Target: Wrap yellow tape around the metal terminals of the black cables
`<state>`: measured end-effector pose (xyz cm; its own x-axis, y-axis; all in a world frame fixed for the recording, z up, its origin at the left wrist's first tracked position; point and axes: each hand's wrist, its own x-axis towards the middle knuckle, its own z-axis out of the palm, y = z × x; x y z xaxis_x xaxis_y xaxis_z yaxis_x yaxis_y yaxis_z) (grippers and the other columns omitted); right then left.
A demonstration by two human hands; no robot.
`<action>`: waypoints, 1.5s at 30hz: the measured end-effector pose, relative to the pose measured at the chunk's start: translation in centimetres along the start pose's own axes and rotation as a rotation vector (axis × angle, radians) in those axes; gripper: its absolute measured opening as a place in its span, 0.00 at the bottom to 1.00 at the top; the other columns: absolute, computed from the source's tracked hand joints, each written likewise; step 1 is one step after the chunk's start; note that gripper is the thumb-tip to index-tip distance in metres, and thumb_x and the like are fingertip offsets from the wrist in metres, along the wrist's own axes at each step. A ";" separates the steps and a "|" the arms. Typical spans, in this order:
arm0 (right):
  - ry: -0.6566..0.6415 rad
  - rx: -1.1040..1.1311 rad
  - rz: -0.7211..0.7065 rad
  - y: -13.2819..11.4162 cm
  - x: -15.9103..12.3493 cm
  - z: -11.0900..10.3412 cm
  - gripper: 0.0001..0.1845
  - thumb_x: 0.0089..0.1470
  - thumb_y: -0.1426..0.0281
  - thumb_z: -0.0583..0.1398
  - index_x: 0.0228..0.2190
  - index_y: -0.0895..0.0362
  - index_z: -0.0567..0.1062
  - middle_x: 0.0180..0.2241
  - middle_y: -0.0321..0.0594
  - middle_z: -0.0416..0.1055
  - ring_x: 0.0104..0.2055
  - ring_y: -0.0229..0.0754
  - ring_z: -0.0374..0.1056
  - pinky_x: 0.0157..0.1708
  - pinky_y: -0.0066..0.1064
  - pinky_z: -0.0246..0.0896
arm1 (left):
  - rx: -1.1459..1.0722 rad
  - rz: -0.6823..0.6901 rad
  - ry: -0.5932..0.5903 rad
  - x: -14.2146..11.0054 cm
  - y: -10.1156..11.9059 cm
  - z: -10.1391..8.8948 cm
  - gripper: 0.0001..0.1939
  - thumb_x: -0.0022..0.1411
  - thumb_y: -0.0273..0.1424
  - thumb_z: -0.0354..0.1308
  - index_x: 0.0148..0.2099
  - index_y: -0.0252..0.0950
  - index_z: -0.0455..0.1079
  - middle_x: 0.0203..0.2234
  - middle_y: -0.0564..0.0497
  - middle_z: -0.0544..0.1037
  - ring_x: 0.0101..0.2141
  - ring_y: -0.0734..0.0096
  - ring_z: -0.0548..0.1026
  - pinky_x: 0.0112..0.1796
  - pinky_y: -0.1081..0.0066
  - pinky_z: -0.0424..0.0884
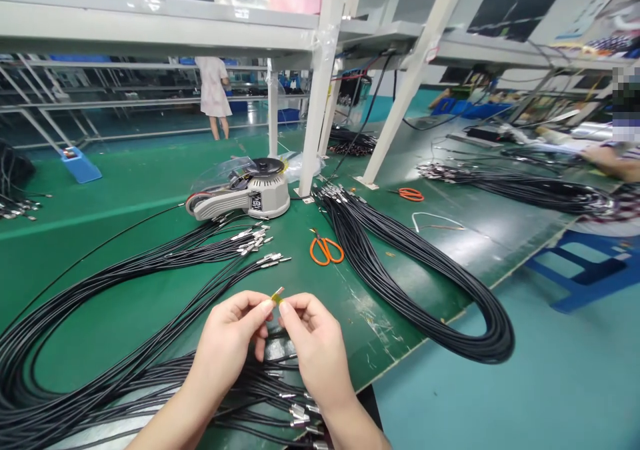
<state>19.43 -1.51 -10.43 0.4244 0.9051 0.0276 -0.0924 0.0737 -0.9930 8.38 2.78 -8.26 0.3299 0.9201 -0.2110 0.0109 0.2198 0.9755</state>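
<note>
My left hand (231, 333) and my right hand (313, 340) meet above the green table (125, 190), fingers pinched together on a small yellow-tipped cable end (277, 295). Both hands are closed on it. Under them lies a bundle of black cables with metal plugs (280, 397). A second fan of black cables with silver plugs (250, 243) lies just beyond my hands.
A grey tape dispenser (245, 193) stands behind the cables. Orange scissors (325, 249) lie to the right of the plugs, another pair (411, 194) farther back. A big coil of black cable (425, 283) hangs over the table edge. White frame posts (320, 90) rise behind. Another person's hand (607, 160) is at far right.
</note>
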 end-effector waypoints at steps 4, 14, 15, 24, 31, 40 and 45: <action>-0.001 0.007 0.003 -0.7 0.0 0.1 0.07 0.50 0.68 0.61 0.24 0.58 0.73 0.21 0.35 0.69 0.26 0.39 0.67 0.28 0.29 0.63 | -0.093 -0.026 -0.051 0.2 -0.4 -0.2 0.13 0.52 0.38 0.61 0.26 0.32 0.68 0.15 0.57 0.68 0.12 0.81 0.64 0.15 0.79 0.59; -0.025 0.026 -0.001 -0.4 0.2 0.1 0.08 0.51 0.67 0.60 0.25 0.58 0.72 0.23 0.37 0.72 0.27 0.40 0.69 0.30 0.30 0.65 | -0.260 -0.116 -0.130 0.4 0.1 -0.1 0.15 0.47 0.38 0.65 0.23 0.30 0.69 0.13 0.56 0.68 0.12 0.81 0.64 0.15 0.79 0.61; -0.031 0.028 -0.001 -0.4 0.2 0.1 0.08 0.51 0.67 0.60 0.25 0.58 0.72 0.23 0.37 0.72 0.27 0.39 0.69 0.31 0.30 0.65 | -0.275 -0.124 -0.136 0.4 0.1 -0.2 0.15 0.47 0.38 0.66 0.23 0.30 0.69 0.14 0.56 0.68 0.13 0.81 0.64 0.14 0.79 0.62; -0.071 0.062 -0.033 -0.7 -0.1 -0.1 0.07 0.51 0.67 0.61 0.25 0.58 0.72 0.24 0.37 0.72 0.29 0.39 0.69 0.32 0.30 0.64 | -0.362 -0.152 -0.306 0.7 -0.2 -0.9 0.12 0.48 0.34 0.65 0.25 0.30 0.71 0.13 0.57 0.64 0.12 0.84 0.57 0.12 0.80 0.62; -0.167 -0.014 -0.157 -0.6 -0.3 -1.1 0.05 0.51 0.69 0.60 0.25 0.56 0.72 0.28 0.36 0.70 0.31 0.39 0.67 0.34 0.28 0.63 | -0.336 -0.271 -0.516 0.7 0.7 -1.6 0.12 0.47 0.35 0.64 0.23 0.30 0.71 0.07 0.60 0.57 0.09 0.86 0.53 0.10 0.81 0.57; -0.459 -0.050 -0.323 -0.7 0.6 -3.1 0.03 0.51 0.70 0.63 0.26 0.54 0.76 0.28 0.37 0.69 0.34 0.42 0.67 0.39 0.34 0.61 | -0.266 -0.382 -0.727 0.3 0.4 -2.1 0.11 0.47 0.35 0.63 0.22 0.30 0.72 0.07 0.61 0.55 0.08 0.86 0.49 0.10 0.79 0.54; -0.376 0.033 -0.075 -1.4 1.0 -4.7 0.05 0.53 0.69 0.60 0.33 0.54 0.76 0.33 0.37 0.72 0.32 0.39 0.69 0.35 0.31 0.63 | 0.173 0.032 -0.331 -0.5 0.8 -0.5 0.11 0.54 0.36 0.58 0.25 0.34 0.68 0.16 0.57 0.65 0.15 0.81 0.59 0.18 0.78 0.56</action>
<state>24.17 -2.70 -9.54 0.0720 0.9867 0.1458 -0.1052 0.1529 -0.9826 7.70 2.63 -7.43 0.6199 0.7646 -0.1764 0.1454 0.1090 0.9834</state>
